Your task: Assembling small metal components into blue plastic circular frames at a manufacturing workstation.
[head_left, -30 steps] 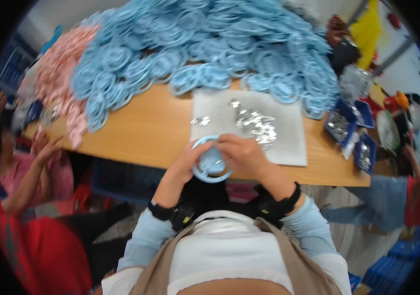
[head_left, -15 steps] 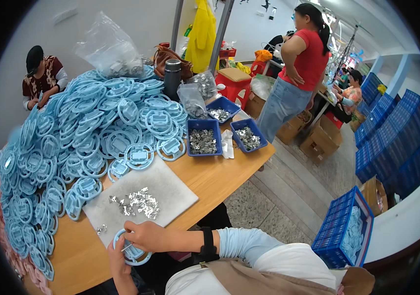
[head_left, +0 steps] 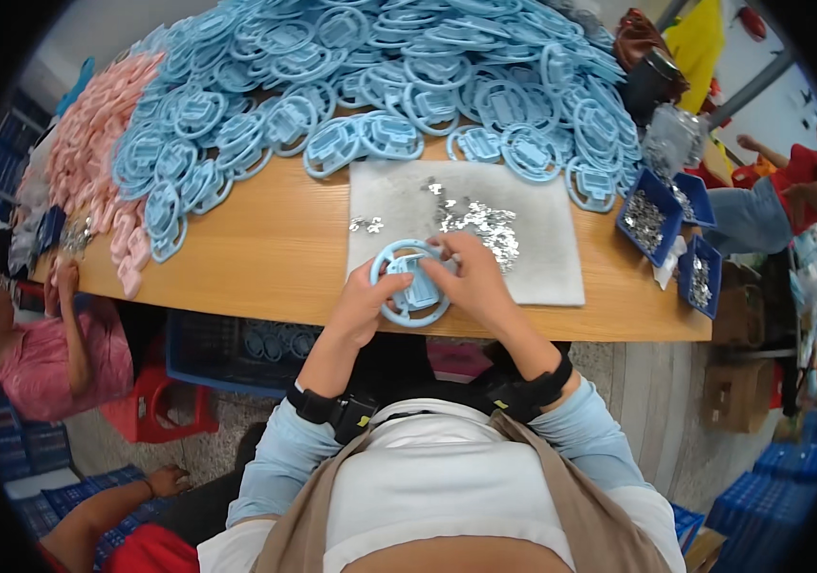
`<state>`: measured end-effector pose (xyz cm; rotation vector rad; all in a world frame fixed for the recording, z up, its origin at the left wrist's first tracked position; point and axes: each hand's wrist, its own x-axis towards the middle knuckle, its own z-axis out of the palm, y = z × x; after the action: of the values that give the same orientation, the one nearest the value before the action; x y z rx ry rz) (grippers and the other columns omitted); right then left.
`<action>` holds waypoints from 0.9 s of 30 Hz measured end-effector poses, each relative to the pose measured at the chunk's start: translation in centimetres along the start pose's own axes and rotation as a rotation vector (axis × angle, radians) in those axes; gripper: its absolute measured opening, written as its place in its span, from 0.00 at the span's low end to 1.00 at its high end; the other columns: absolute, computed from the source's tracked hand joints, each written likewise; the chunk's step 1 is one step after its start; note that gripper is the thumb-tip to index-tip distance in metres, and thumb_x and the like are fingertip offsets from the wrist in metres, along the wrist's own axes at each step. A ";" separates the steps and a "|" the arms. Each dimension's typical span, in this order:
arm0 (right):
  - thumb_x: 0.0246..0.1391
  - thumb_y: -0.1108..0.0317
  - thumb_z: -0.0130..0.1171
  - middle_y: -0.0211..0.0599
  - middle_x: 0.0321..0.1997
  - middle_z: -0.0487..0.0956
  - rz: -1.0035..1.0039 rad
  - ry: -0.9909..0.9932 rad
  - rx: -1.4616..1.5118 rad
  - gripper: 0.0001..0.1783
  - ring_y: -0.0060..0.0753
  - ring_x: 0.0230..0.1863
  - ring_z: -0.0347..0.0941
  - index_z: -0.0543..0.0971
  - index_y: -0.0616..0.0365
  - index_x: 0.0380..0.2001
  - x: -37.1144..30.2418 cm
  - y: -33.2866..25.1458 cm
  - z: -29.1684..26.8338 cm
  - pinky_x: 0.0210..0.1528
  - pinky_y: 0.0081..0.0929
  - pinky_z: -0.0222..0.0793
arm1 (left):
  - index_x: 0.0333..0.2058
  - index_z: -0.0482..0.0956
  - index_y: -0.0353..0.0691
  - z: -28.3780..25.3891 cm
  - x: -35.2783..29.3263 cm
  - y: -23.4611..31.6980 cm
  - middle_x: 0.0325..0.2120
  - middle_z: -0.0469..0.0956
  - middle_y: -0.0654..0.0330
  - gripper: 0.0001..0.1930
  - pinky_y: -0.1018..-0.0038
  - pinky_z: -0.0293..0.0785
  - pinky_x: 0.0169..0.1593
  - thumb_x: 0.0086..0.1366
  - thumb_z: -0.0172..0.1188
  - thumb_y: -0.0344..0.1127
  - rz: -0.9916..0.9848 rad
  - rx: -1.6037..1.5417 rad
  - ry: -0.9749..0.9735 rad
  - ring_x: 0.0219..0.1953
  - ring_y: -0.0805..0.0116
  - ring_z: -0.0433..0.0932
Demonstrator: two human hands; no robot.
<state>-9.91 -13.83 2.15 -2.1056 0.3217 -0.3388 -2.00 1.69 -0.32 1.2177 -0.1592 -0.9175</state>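
Note:
In my left hand is a light blue round plastic piece, a ring with a raised rectangular centre. The left fingers wrap its left rim, and the thumb lies on its face. My right hand closes on the ring's upper right side, its thumb toward the centre; whether a small metal part sits in those fingertips is hidden. Just beyond the hands lies a whitish mat on the wooden table. Shiny small metal clips are heaped on the mat, with several more clips at its left edge.
A big pile of blue pieces covers the table's far side, with pink pieces to the left. Blue bins of metal parts stand at the right. A person in pink sits at the left; another in red stands right.
My view has swung left and downward, so the hands and ring now sit in the middle. My left thumb now lies on the ring's face, which is turned up toward me.

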 end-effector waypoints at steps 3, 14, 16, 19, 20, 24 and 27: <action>0.49 0.66 0.55 0.48 0.32 0.73 -0.035 0.066 -0.019 0.18 0.46 0.35 0.70 0.72 0.61 0.44 -0.9 0.9 -0.1 0.38 0.35 0.66 | 0.39 0.73 0.36 0.2 0.1 -0.1 0.28 0.74 0.66 0.14 0.85 0.67 0.27 0.53 0.61 0.32 -0.019 -0.009 0.032 0.28 0.81 0.72; 0.49 0.75 0.53 0.42 0.24 0.70 -0.194 0.044 -0.215 0.17 0.41 0.22 0.69 0.74 0.57 0.45 -2.7 0.0 0.1 0.25 0.30 0.64 | 0.39 0.74 0.37 0.5 0.5 -0.4 0.29 0.75 0.65 0.13 0.84 0.67 0.25 0.54 0.60 0.32 -0.015 -0.049 0.078 0.27 0.80 0.72; 0.47 0.74 0.55 0.41 0.22 0.71 -0.147 0.097 -0.065 0.15 0.37 0.20 0.68 0.76 0.58 0.42 -2.4 0.4 0.5 0.23 0.28 0.63 | 0.39 0.74 0.37 0.6 0.7 -0.5 0.29 0.75 0.65 0.13 0.84 0.67 0.25 0.54 0.60 0.34 -0.008 -0.063 0.104 0.27 0.80 0.73; 0.45 0.74 0.57 0.38 0.19 0.72 -0.058 0.152 0.123 0.12 0.30 0.18 0.66 0.79 0.59 0.36 -1.0 0.5 1.4 0.22 0.24 0.61 | 0.39 0.74 0.36 1.4 0.9 -0.6 0.28 0.75 0.65 0.14 0.84 0.69 0.27 0.55 0.60 0.35 0.006 -0.072 0.182 0.28 0.79 0.74; 0.44 0.74 0.58 0.37 0.18 0.72 -0.026 0.167 0.179 0.11 0.27 0.17 0.66 0.79 0.60 0.34 -0.6 0.5 1.6 0.21 0.23 0.60 | 0.39 0.75 0.36 1.7 0.8 -0.4 0.28 0.75 0.65 0.14 0.83 0.69 0.28 0.55 0.60 0.36 0.013 -0.071 0.200 0.28 0.79 0.74; 0.43 0.72 0.59 0.35 0.17 0.72 0.065 0.052 0.280 0.09 0.21 0.17 0.65 0.79 0.63 0.31 0.4 1.1 1.7 0.21 0.21 0.60 | 0.38 0.75 0.34 2.3 0.5 -0.5 0.28 0.75 0.64 0.14 0.82 0.71 0.31 0.55 0.61 0.36 0.053 -0.098 0.267 0.29 0.78 0.74; 0.44 0.71 0.58 0.35 0.16 0.72 0.077 -0.021 0.219 0.08 0.22 0.17 0.65 0.79 0.63 0.30 0.8 0.8 1.2 0.21 0.21 0.60 | 0.38 0.74 0.34 2.2 0.5 -0.7 0.28 0.75 0.63 0.14 0.81 0.70 0.32 0.55 0.61 0.35 0.083 -0.116 0.268 0.29 0.78 0.74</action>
<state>-8.78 -13.61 0.93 -1.8756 0.3368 -0.2929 -3.34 -0.32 -0.26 1.2043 0.0569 -0.6744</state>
